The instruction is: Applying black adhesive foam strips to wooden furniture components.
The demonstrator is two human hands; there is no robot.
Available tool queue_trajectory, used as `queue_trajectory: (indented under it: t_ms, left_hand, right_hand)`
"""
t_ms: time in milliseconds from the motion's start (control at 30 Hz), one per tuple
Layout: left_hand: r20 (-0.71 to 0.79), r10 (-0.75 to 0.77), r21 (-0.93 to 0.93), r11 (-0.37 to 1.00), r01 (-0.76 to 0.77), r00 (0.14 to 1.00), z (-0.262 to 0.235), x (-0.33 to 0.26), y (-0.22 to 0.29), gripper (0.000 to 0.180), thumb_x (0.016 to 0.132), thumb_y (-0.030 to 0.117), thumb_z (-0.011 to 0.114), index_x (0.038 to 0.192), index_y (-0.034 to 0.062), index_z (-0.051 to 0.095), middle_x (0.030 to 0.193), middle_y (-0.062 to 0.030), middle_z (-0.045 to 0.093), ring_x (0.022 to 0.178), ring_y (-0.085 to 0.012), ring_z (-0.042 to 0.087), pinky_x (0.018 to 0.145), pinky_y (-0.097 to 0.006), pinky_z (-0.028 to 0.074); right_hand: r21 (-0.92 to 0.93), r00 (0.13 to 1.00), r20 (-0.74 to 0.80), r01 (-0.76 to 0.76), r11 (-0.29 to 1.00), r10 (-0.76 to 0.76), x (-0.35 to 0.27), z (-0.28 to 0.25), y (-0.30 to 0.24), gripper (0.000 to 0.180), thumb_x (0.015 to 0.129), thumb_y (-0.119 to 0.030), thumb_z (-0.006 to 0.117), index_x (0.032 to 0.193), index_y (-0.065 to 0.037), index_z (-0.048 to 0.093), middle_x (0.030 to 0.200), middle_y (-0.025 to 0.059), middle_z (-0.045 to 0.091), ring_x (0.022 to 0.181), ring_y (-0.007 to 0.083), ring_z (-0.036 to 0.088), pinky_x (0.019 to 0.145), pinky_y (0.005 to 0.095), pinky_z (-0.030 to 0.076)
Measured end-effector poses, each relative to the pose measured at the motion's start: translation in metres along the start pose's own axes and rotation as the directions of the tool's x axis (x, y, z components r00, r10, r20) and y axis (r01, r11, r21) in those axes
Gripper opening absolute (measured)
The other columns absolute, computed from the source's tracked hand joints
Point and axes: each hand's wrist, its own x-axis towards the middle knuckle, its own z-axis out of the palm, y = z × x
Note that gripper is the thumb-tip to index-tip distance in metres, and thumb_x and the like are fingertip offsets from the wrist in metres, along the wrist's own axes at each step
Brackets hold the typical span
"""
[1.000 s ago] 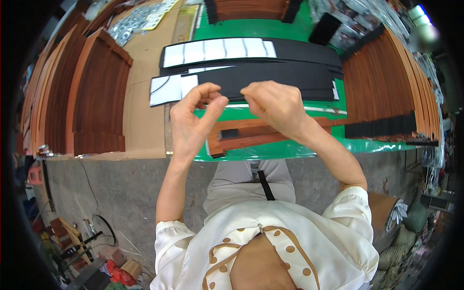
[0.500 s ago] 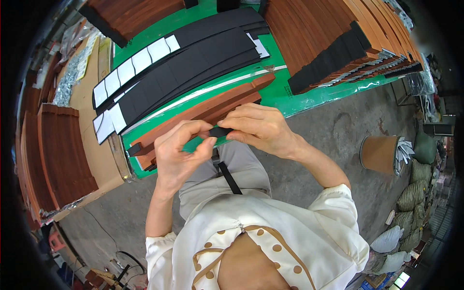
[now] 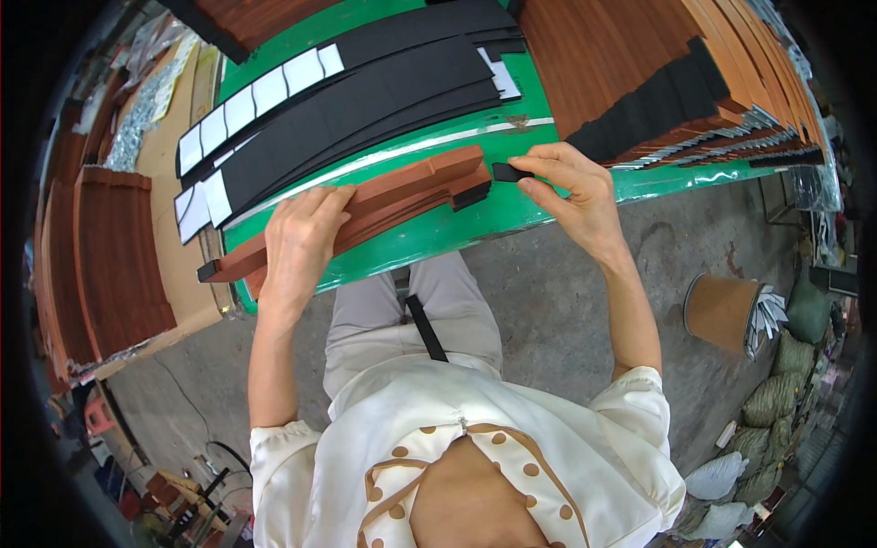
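My left hand presses the brown strips flat; my right hand pinches a black pad, best set squarely at their end.

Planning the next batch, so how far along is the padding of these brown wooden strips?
Done: one brown strip by the table edge already carries a black pad at its far-left end. In hand: the right hand pinches a small black pad near the strip's other end, while the left hand presses the strip down. Left: long black pad sheets and large stacks of brown pieces remain.
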Motion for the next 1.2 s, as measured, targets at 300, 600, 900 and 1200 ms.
queue_trajectory:
  t_ms: [300, 600, 900, 1200]
  left_hand:
    - [-0.160, -0.086, -0.173, 0.983, 0.058, 0.983, 0.040, 0.032, 0.038, 0.028, 0.071, 0.014, 0.072, 0.097, 0.0061, 0.064, 0.090, -0.0061, 0.063, 0.081, -0.0243, 0.058, 0.075, -0.036, 0.042]
    - [-0.145, -0.242, -0.227, 0.952, 0.205, 0.960, 0.058, 0.041, 0.049, 0.020, 0.071, 0.019, 0.074, 0.086, 0.0064, 0.068, 0.080, -0.0041, 0.065, 0.074, -0.0217, 0.059, 0.073, -0.035, 0.040]
    - [-0.165, -0.243, -0.230, 0.952, 0.202, 0.956, 0.058, 0.042, 0.048, 0.021, 0.070, 0.019, 0.075, 0.085, 0.0066, 0.068, 0.078, -0.0031, 0.065, 0.074, -0.0210, 0.059, 0.074, -0.034, 0.039]
    - [-0.169, -0.241, -0.232, 0.952, 0.199, 0.956, 0.058, 0.041, 0.048, 0.022, 0.070, 0.019, 0.075, 0.086, 0.0066, 0.068, 0.079, -0.0037, 0.065, 0.074, -0.0212, 0.059, 0.075, -0.034, 0.038]
  right_hand:
    - [-0.133, 0.958, 0.180, 0.250, 0.959, -0.225, 0.036, 0.028, 0.015, 0.025, 0.075, -0.003, 0.069, 0.100, -0.006, 0.069, 0.089, 0.0037, 0.062, 0.083, 0.0167, 0.057, 0.070, 0.0283, 0.046]
    - [-0.159, 0.949, 0.276, 0.201, 0.967, -0.152, 0.045, 0.034, 0.014, 0.020, 0.078, -0.015, 0.068, 0.097, -0.011, 0.070, 0.089, 0.0015, 0.062, 0.086, 0.0192, 0.055, 0.074, 0.0318, 0.046]
    - [-0.157, 0.940, 0.285, 0.241, 0.958, -0.190, 0.048, 0.035, 0.017, 0.019, 0.078, -0.015, 0.067, 0.096, -0.010, 0.071, 0.089, 0.0013, 0.062, 0.085, 0.0197, 0.055, 0.073, 0.0323, 0.047]
    - [-0.187, 0.936, 0.305, 0.238, 0.953, -0.174, 0.050, 0.034, 0.015, 0.019, 0.079, -0.016, 0.067, 0.096, -0.010, 0.071, 0.091, 0.0013, 0.062, 0.086, 0.0195, 0.054, 0.073, 0.0322, 0.047]
